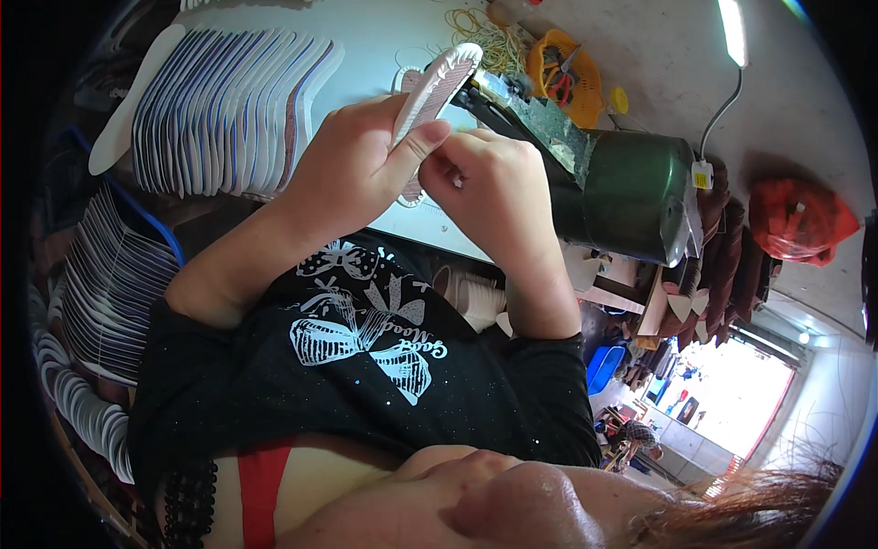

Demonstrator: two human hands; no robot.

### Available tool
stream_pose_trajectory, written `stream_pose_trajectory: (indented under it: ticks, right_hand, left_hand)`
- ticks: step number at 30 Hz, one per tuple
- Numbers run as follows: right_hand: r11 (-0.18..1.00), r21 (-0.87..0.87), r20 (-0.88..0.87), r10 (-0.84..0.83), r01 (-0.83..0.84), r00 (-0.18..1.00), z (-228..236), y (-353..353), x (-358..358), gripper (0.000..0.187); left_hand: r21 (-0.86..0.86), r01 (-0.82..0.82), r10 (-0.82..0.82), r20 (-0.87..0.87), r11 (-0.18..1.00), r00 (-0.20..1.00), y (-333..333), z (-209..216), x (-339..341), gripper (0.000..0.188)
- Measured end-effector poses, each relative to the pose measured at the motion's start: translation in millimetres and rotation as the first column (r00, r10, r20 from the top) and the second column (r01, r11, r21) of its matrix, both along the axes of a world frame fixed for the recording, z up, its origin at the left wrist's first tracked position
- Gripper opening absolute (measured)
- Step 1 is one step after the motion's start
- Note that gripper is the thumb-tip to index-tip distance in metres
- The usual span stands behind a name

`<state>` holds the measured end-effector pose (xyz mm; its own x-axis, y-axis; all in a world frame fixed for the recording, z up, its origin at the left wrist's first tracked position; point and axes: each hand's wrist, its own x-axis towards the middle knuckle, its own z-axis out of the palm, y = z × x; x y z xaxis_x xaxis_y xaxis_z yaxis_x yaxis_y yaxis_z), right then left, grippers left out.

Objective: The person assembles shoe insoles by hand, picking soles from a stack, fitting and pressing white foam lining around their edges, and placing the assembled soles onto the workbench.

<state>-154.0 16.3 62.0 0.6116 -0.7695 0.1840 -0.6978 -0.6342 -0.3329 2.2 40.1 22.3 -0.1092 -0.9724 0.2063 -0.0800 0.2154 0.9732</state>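
My left hand (352, 165) is closed around a narrow shoe sole (439, 87) with a gathered white edge and a pinkish woven face. Its thumb lies along the near side, and the rounded end points up and away. Close beside it, my right hand (494, 178) has its fingers curled in. A small white bit shows among these fingers, too small to name. Behind my left hand, part of another white-edged piece (405, 79) shows on the table. Just beyond the sole is the narrow front end of a dark green machine (558, 137).
A long row of white and blue-edged soles (229, 110) stands on the white table (375, 50) at left. More stacked soles (105, 284) sit lower left. Beyond are yellow string (485, 37), an orange basket (585, 82) with red-handled tools, a lamp (733, 32) and a red bag (800, 220).
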Motion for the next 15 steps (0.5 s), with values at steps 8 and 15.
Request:
stream_pose_trajectory:
  ticks: [8, 15]
  right_hand:
    - [0.954, 0.259, 0.437, -0.255, 0.151, 0.863, -22, -1, 6, 0.006]
    - [0.997, 0.079, 0.813, -0.076, 0.021, 0.577, -58, 29, -5, 0.033]
  left_hand:
    - [0.055, -0.124, 0.129, -0.092, 0.991, 0.987, -9, -12, 2, 0.032]
    - [0.1, -0.23, 0.249, -0.305, 0.968, 0.919, -34, -36, 4, 0.031]
